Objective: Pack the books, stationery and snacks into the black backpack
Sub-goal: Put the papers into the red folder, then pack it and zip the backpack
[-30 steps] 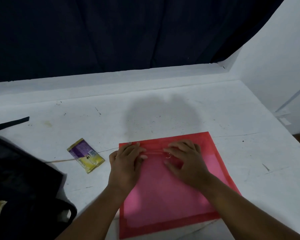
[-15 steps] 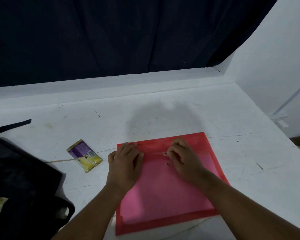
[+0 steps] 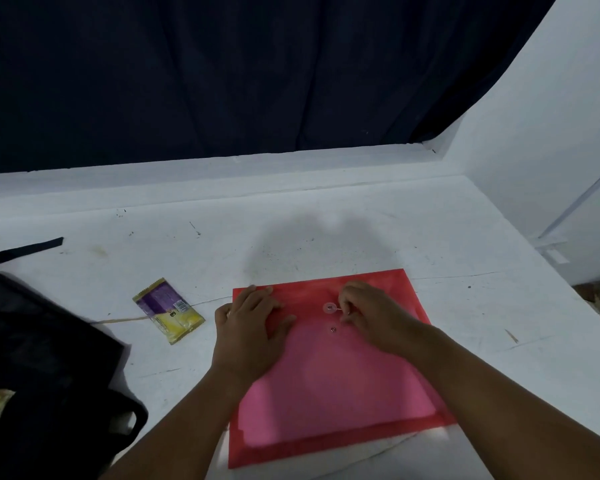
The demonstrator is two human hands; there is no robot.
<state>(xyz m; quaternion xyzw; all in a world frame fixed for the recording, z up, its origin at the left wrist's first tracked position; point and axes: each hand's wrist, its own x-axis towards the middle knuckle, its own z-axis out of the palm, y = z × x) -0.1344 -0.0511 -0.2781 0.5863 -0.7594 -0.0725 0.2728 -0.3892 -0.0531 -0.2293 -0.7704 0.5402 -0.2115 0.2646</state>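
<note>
Head view. Red plastic document envelope (image 3: 333, 368): flat on white surface (image 3: 361, 216), near centre, flap end far. Left hand (image 3: 248, 332): spread flat, palm down on the envelope's left flap corner, gripping nothing. Right hand (image 3: 371, 315): fingertips pinched on a thin closure string beside the upper disc fastener (image 3: 329, 308); lower stud (image 3: 333, 329) bare. Black backpack (image 3: 39, 382): near left, apart from the envelope. Snack packet (image 3: 168, 310): between them, unpacked. Judgement: keep the flap pressed, string taut, wrap snugly round both fasteners.
</note>
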